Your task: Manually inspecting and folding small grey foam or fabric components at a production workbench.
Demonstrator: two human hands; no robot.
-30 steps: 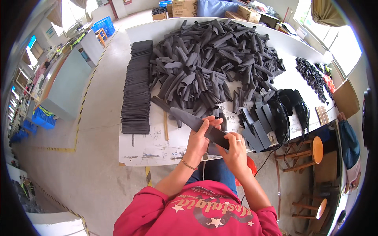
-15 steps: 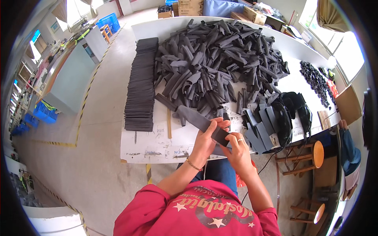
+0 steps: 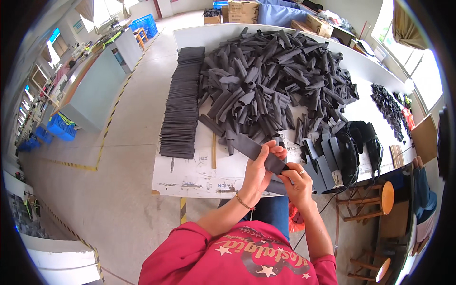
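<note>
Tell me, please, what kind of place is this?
Probably a factory workshop. A long white table carries a big heap of dark grey strips and a neat row of stacked strips; yellow-black floor tape marks the aisle, and blue crates stand nearby.

A factory workshop: long worktable point(image 3: 190, 178) heaped with dark foam pieces point(image 3: 275, 76), floor tape.

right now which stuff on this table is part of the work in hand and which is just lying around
In hand: dark grey strip, held by left hand and right hand; loose pile; flat stack.
Lying about: cardboard boxes, wooden stool, blue crate.
</note>
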